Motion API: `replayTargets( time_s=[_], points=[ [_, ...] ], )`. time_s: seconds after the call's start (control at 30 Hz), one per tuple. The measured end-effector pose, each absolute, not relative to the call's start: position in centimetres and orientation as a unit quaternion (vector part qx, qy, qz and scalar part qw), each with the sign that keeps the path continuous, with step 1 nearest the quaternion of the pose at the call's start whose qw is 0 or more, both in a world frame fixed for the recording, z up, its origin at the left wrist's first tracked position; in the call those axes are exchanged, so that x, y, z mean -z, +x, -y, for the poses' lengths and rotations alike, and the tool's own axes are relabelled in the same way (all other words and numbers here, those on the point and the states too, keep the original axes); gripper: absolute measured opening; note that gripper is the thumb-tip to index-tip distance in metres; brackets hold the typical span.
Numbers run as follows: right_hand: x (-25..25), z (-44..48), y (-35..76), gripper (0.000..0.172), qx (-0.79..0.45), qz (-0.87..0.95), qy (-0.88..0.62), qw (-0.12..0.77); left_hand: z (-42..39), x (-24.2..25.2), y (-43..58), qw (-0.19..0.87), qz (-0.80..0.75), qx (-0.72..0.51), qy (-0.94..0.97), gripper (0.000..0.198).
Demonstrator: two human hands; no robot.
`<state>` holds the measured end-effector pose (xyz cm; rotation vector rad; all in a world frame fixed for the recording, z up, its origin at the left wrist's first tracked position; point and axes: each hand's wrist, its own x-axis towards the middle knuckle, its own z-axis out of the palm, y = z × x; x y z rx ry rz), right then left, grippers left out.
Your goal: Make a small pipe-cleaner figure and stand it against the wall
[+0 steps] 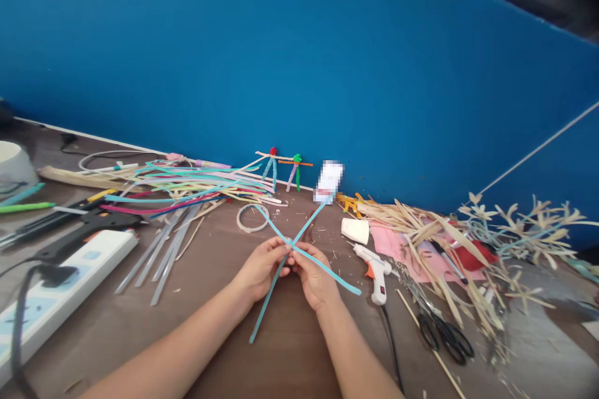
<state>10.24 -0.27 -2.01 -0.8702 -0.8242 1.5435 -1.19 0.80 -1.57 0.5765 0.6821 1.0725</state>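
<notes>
Light blue pipe cleaners (327, 269) cross in an X in front of me, joined at the middle, with their ends reaching out in four directions. Both hands pinch them close to the crossing. My left hand (266, 265) grips from the left side, thumb near the joint. On the other side, my right hand (312, 271) has its thumb and fingers closed on the same joint. The fingertips partly hide one another. Beyond them, two small pipe-cleaner figures, one with a red head (273, 152) and one with a green head (297, 158), stand against the blue wall.
Loose pipe cleaners (196, 184) and clear glue sticks (163, 262) lie left, near a white power strip (70, 280). At right are a white glue gun (378, 271), black scissors (444, 333), dried strips (421, 221) and pink cloth (397, 249). A blurred white object (329, 179) leans at the wall.
</notes>
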Motion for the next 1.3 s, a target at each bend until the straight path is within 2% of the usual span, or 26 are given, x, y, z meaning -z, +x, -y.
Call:
replayTargets(
  time_s=[0.67, 1.3],
  points=[
    [1.84, 0.36, 9.55, 0.017, -0.560, 0.391, -0.439, 0.584, -0.34, 1.42, -0.50, 0.684, -0.389, -0.537, 0.305, 0.024],
    [1.17, 0.48, 9.38, 0.013, -0.602, 0.374, -0.439, 0.552, -0.70, 1.69, -0.68, 0.661, -0.402, -0.541, 0.330, 0.027]
  ],
)
